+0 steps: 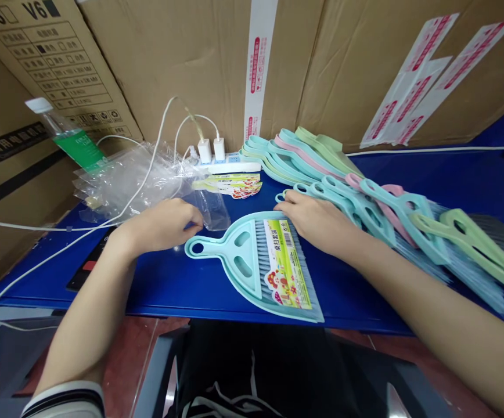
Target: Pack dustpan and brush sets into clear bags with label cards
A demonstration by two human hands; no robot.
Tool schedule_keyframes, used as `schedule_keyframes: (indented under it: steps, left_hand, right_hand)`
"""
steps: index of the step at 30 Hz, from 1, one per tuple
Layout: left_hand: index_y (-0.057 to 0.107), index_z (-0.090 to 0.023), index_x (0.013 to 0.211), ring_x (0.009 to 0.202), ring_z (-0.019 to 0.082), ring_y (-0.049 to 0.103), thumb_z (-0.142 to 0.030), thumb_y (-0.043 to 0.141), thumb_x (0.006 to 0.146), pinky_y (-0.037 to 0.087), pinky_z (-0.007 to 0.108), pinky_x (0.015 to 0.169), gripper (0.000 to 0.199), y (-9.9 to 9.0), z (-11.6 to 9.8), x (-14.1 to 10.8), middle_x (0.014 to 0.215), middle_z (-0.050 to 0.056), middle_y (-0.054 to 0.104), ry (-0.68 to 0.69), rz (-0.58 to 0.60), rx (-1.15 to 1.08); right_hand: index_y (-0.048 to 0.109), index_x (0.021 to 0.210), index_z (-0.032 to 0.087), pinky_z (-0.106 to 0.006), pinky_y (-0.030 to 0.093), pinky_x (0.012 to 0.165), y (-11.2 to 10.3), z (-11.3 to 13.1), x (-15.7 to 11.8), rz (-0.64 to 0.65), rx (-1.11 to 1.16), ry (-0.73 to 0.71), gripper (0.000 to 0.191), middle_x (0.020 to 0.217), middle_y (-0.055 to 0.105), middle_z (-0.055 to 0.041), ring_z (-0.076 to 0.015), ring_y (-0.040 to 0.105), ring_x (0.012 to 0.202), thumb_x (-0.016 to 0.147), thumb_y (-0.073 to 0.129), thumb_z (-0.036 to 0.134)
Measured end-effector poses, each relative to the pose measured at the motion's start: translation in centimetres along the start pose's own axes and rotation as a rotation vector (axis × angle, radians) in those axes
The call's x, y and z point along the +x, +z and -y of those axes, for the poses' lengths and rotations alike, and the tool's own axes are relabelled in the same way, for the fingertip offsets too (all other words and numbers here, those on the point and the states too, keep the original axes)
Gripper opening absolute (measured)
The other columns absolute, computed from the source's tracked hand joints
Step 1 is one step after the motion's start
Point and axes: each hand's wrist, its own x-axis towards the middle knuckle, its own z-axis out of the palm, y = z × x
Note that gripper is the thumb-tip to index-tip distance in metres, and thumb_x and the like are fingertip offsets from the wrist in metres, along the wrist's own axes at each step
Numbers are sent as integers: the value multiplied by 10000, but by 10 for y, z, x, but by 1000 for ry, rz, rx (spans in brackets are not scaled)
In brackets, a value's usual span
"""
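Observation:
A light blue dustpan [238,287] lies on the blue table in front of me, its handle toward the left. A matching small brush [306,273] is nested in it, with a printed label card [287,261] on the bristles. My right hand [310,220] is closed at the pan's far right corner, thumb and fingers on the rim. Just behind the handle's end is my left hand [169,223], its fingers curled and closed; what they hold, if anything, is hidden. Clear plastic bags [125,177] lie behind my left hand.
More brushes [430,226] and a stack of dustpans [313,154] lie at the right. Label cards [234,184] lie before a power strip [234,165] with chargers. A bottle [75,145], a dark flat device [89,264], a white cable [117,217] and cardboard boxes [200,52] surround the workspace.

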Motion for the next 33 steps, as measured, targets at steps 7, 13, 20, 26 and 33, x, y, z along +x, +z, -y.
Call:
schedule_keyframes:
  steps: [7, 13, 20, 26, 33]
  left_hand:
    - [504, -221, 729, 578, 167, 599, -299, 298, 909, 426, 285, 576, 284, -7, -5, -17, 655, 27, 648, -18, 114, 32]
    - [594, -205, 1095, 690, 216, 691, -368, 215, 968, 509, 322, 663, 432, 7, -7, -40, 814, 49, 733, -115, 42, -93]
    - [586, -239, 1344, 1002, 263, 701, -364, 182, 992, 557, 400, 884, 550, 28, -16, -60, 1193, 80, 708, -109, -64, -90]
    - [572, -173, 1350, 985, 317, 705, -430, 307, 1012, 591, 420, 792, 501, 40, -41, -60, 1142, 147, 697, -233, -93, 130]
    - [601, -165, 1265, 902, 287, 722, -330, 467, 987, 594, 341, 696, 350, 36, -55, -55, 1058, 126, 703, -283, -17, 250]
  right_hand:
    - [635, 873, 177, -336, 364, 604, -3, 7, 1, -11, 86, 90, 286, 1006, 641, -150, -251, 607, 816, 937, 359, 144]
    - [557, 867, 205, -339, 383, 620, -2, 1, 3, -31, 274, 126, 217, 821, 654, -101, -242, 593, 721, 937, 355, 169]
    - [502, 873, 238, -335, 473, 671, -2, -10, 5, -100, 544, 180, 186, 829, 648, -46, -207, 606, 753, 944, 331, 241]
    - [501, 1178, 220, -309, 562, 628, -14, 2, 1, 116, 1080, 390, 278, 926, 675, -62, -205, 676, 835, 965, 416, 378]
    - [92, 1553, 222, -368, 569, 927, -20, 15, -5, 214, 1494, 347, 980, 1200, 682, -76, -218, 658, 1099, 753, 649, 120]
